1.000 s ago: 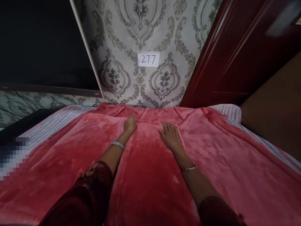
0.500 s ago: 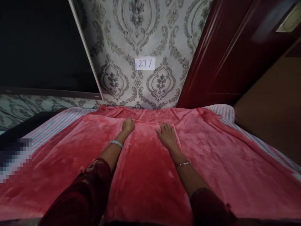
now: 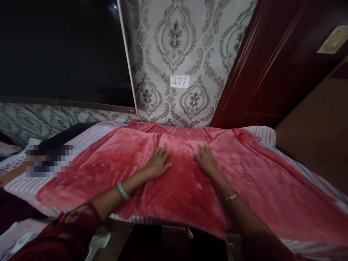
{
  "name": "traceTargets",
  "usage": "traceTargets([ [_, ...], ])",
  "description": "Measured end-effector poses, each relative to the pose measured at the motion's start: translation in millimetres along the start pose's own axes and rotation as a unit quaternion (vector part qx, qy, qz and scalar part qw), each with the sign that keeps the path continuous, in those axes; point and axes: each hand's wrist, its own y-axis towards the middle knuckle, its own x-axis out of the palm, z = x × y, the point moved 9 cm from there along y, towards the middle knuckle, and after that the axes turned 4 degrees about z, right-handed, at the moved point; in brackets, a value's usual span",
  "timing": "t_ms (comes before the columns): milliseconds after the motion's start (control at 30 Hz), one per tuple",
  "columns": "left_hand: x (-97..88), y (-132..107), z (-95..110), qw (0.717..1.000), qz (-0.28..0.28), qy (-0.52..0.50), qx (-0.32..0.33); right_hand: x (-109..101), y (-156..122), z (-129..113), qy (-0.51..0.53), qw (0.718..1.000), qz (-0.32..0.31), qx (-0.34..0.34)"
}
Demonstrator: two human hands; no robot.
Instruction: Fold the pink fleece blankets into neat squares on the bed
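Observation:
A plush red-pink blanket [image 3: 179, 195] lies across the surface before me, with a folded panel down its middle. Spread flat on the left part of that panel is my left hand [image 3: 157, 163], its fingers apart, close to the dark seam line at the fold. My right hand [image 3: 208, 161] rests on the panel's right side, also with fingers stretched out. Neither hand grips the fabric. A grey bangle is on my left wrist and a thin silver one on my right.
Under the blanket is a striped cloth [image 3: 95, 132]. A dark screen [image 3: 62, 54] stands at the back left, a dark red wooden panel [image 3: 252, 65] at the right. A numbered paper [image 3: 179, 81] is on the patterned wall. Another person's forearm [image 3: 13, 174] shows at far left.
My left hand has let go of the blanket's edge and now lies flat, nearer to me. The right hand stays flat. The view has turned left and shows the blanket's front edge.

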Motion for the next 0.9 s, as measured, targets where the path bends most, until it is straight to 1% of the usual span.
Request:
traceTargets([
  [67, 14.5, -26.1, 6.8, 0.999, -0.009, 0.027, 0.027, -2.1, -24.1, 20.7, 0.037, 0.999, 0.002, 0.017],
  [133, 21.2, -38.3, 8.8, 0.999, 0.0, 0.045, 0.03, -4.7, -47.3, 40.3, 0.071, 0.997, 0.004, 0.041],
  [233, 23.3, -39.0, 11.1, 0.998, 0.005, 0.054, 0.025, -11.7, -74.0, 59.9, 0.12, 0.989, 0.016, 0.083],
  [333, 19.8, -35.6, 14.5, 0.999, -0.008, 0.047, 0.018, -13.8, -90.4, 68.3, 0.179, 0.976, 0.02, 0.126],
  [400, 14.0, -35.3, 17.7, 0.999, -0.018, 0.032, 0.02, -11.3, -97.3, 71.2, 0.215, 0.965, 0.022, 0.145],
  [500, -1.9, -35.9, 16.4, 1.0, -0.016, 0.017, 0.017, -7.3, -103.5, 73.4, 0.261, 0.953, 0.032, 0.152],
  [567, -16.3, -36.0, 4.1, 0.999, 0.011, 0.027, -0.018, -7.2, -106.3, 73.0, 0.287, 0.946, 0.039, 0.149],
  [633, -25.0, -38.0, -16.5, 0.995, 0.031, 0.044, -0.081, -9.6, -109.0, 69.5, 0.304, 0.94, 0.042, 0.146],
  [667, -24.9, -39.9, -26.0, 0.992, 0.03, 0.051, -0.107, -11.8, -110.4, 66.1, 0.312, 0.939, 0.042, 0.142],
  [733, -16.7, -43.9, -37.1, 0.991, 0.009, 0.057, -0.124, -16.9, -113.2, 57.5, 0.318, 0.938, 0.041, 0.132],
  [833, -3.4, -48.9, -38.4, 0.993, -0.011, 0.049, -0.103, -23.2, -117.7, 48.7, 0.301, 0.943, 0.042, 0.135],
  [900, -2.4, -51.2, -38.7, 0.994, -0.008, 0.034, -0.105, -25.2, -119.8, 47.9, 0.297, 0.943, 0.048, 0.146],
])
